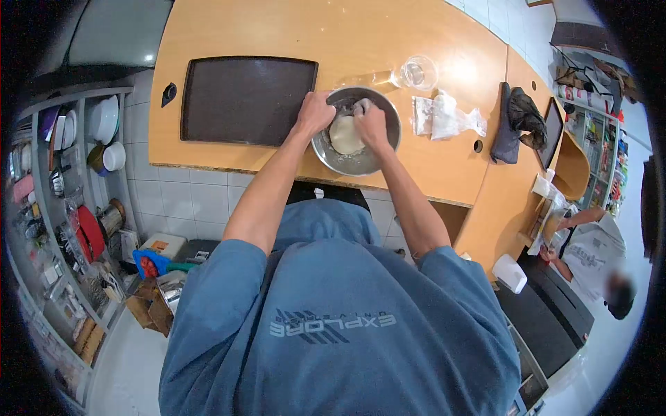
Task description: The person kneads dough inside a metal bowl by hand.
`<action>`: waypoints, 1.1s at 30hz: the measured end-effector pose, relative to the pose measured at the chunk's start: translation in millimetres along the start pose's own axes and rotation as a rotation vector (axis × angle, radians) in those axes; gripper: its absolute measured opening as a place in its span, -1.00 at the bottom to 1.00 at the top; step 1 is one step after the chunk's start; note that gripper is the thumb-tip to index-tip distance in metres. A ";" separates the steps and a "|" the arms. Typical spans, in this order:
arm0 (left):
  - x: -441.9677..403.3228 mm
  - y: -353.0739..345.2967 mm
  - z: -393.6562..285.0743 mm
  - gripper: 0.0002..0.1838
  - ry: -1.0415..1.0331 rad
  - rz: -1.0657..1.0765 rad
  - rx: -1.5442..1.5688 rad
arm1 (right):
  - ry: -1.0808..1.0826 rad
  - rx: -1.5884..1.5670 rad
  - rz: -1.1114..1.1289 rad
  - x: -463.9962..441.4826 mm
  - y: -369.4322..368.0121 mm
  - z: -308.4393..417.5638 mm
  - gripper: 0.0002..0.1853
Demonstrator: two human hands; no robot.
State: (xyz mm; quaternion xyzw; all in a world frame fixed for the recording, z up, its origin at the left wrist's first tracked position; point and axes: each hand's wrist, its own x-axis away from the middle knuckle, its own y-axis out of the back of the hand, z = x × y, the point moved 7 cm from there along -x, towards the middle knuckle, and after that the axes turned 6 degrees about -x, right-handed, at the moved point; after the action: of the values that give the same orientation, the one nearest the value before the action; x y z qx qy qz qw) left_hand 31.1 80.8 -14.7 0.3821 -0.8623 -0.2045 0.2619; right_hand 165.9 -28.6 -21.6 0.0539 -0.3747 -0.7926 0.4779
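A round lump of pale dough (pixel 345 136) lies inside a metal mixing bowl (pixel 355 166) near the table's front edge. My left hand (pixel 316 111) is closed on the bowl's left rim. Inside the bowl, my right hand (pixel 371 123) has its fingers curled against the dough's right side, with whitish dough or flour on the fingertips. Part of the dough is hidden behind that hand. Left of the bowl lies a dark, flat baking tray (pixel 243 104). A clear plastic cup or jug (pixel 418 72) stands just behind the bowl, to the right.
Clear plastic bags (pixel 449 116) with white contents lie right of the bowl. Dark oven mitts or cloths (pixel 519 121) sit farther right. A shelf of bowls (pixel 111 156) stands at left. Another person (pixel 590 249) works at the far right, beside a white container (pixel 510 273).
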 end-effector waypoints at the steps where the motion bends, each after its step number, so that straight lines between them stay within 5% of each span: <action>1: 0.9 -0.9 2.2 -0.56 -0.002 0.001 -0.013 | -0.014 -0.025 0.025 3.6 6.2 -1.4 -0.72; 6: -1.3 -4.2 2.5 -0.55 0.015 0.014 -0.010 | -0.034 -0.093 0.106 21.9 -4.5 -5.5 -0.69; 11: -2.1 -5.5 7.0 -0.54 0.001 0.012 -0.021 | -0.070 0.048 0.294 58.3 -13.8 23.4 -0.37; 14: -0.3 -3.9 2.8 -0.56 0.013 0.014 -0.012 | -0.003 0.068 0.217 61.8 -5.6 15.8 -0.39; 17: 4.6 0.5 -2.5 -0.57 0.037 0.017 0.000 | -0.147 0.126 0.338 63.5 5.8 23.4 -0.32; 20: 3.4 -4.9 -4.0 -0.56 -0.005 0.024 -0.005 | -0.340 0.167 0.158 59.3 1.4 10.1 -0.41; 26: 2.8 -9.2 -3.5 -0.55 -0.046 0.016 -0.002 | -0.049 0.320 -0.146 67.2 -33.1 19.5 -0.62; 33: 0.3 -10.1 0.1 -0.54 -0.049 0.088 0.062 | -0.035 0.351 -0.089 43.9 -38.6 16.5 -0.66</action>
State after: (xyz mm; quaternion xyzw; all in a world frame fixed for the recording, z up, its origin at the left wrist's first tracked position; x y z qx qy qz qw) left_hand 36.4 74.3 -20.3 0.3466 -0.8903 -0.1752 0.2375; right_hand 107.3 -44.5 -22.8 0.1393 -0.5126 -0.7363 0.4191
